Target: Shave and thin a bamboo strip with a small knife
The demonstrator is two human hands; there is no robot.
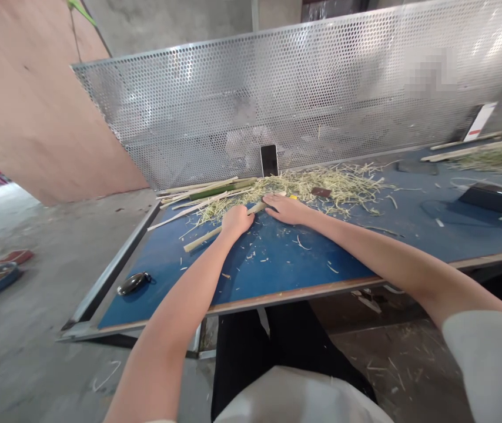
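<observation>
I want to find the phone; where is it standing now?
In the head view, the phone stands upright against the perforated metal screen at the far edge of the blue table, just behind the pile of shavings.

A blue-topped workbench with a pale wooden edge stands on a grey concrete floor, backed on its far side by a perforated silver metal screen. A bare brown plywood wall rises at far left, grey concrete wall behind.
</observation>
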